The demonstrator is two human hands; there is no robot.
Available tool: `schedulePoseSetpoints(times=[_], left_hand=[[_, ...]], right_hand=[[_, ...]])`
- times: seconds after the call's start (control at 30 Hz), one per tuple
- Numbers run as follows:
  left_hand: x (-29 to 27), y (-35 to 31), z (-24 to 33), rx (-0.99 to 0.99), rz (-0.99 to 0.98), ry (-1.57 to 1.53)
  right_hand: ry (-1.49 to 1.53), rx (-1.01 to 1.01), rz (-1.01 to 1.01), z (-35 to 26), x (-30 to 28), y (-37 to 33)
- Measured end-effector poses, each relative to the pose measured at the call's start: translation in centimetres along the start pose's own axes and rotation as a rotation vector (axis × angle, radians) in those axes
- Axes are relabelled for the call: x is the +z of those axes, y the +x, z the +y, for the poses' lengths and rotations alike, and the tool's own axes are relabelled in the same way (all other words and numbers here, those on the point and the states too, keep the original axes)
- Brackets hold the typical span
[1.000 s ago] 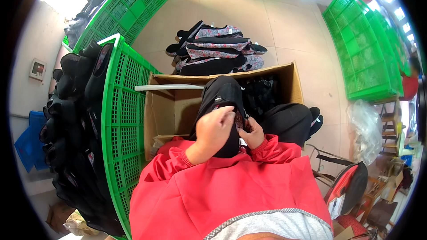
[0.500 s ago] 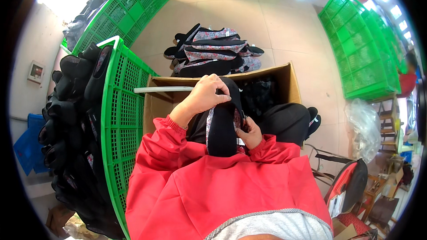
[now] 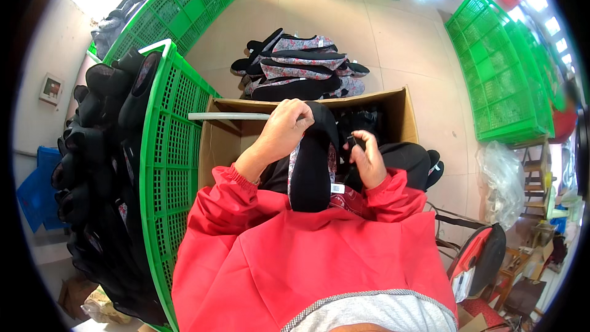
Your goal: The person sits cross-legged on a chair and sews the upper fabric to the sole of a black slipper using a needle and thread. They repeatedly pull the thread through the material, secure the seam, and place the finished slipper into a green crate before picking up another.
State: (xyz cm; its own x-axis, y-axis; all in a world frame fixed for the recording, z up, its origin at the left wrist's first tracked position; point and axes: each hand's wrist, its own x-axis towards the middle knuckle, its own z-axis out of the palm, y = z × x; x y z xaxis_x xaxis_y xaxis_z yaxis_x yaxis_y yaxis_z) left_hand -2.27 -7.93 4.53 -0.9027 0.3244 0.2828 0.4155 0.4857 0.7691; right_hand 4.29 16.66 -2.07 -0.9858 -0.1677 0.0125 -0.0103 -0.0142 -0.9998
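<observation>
A slipper (image 3: 310, 175) with a black sole and floral fabric at its sides stands lengthwise over my lap. My left hand (image 3: 284, 126) is closed around its far end. From under that hand a pale grey rod (image 3: 224, 116) runs left past the carton's side; whether my fingers also hold the rod is unclear. To the right of the slipper, apart from it, my right hand (image 3: 367, 158) is raised with thumb and fingers pinched on a small black piece, too small to name. A white label (image 3: 337, 189) shows beside the slipper's near end.
An open cardboard carton (image 3: 402, 114) with black items inside stands before me. Beyond it lies a pile of floral and black slippers (image 3: 301, 64) on the floor. At left, a green crate (image 3: 163, 166) stands beside stacked black slippers (image 3: 92, 141); more green crates (image 3: 498, 67) stand right.
My right hand has moved away from the slipper's side, rightward and up, with a small black piece in its fingers. My left hand stays at the slipper's far end. The view has shifted slightly.
</observation>
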Motion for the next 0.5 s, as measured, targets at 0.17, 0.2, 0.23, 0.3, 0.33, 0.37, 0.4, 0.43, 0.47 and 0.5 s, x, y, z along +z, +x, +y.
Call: schedulePoseSetpoints(times=[0.17,0.2,0.23,0.3,0.33,0.37,0.4,0.43,0.47,0.5], left_hand=[[0.2,0.5,0.4,0.024,0.013,0.039],[0.2,0.6,0.3,-0.011,-0.002,0.024],[0.0,0.5,0.2,-0.048,-0.016,0.015],[-0.2,0.4,0.3,-0.094,-0.027,0.016],[-0.1,0.6,0.3,-0.11,-0.035,0.005],[0.1,0.7,0.3,-0.102,-0.035,0.001],[0.2,0.8,0.1,-0.095,-0.034,-0.003],[0.3,0.8,0.0,-0.092,-0.031,-0.003],[0.3,0.9,0.0,-0.119,-0.049,0.001],[0.3,1.0,0.0,-0.145,-0.068,0.005]], right_hand=[[-0.396,-0.118,-0.094,-5.2,0.6,3.1],[-0.492,-0.106,-0.134,-6.1,0.9,3.6],[-0.584,-0.097,-0.178,-6.7,1.1,4.3],[-0.743,-0.082,-0.246,-7.9,2.0,5.1],[-0.767,-0.068,-0.254,-8.3,2.2,5.3],[-0.791,-0.054,-0.262,-8.5,2.4,5.5],[-0.814,-0.039,-0.271,-8.7,2.6,5.6],[-0.85,-0.043,-0.275,-8.9,2.8,5.8],[-0.887,-0.046,-0.28,-9.1,3.0,5.9],[-0.923,-0.05,-0.284,-9.2,3.2,6.1]])
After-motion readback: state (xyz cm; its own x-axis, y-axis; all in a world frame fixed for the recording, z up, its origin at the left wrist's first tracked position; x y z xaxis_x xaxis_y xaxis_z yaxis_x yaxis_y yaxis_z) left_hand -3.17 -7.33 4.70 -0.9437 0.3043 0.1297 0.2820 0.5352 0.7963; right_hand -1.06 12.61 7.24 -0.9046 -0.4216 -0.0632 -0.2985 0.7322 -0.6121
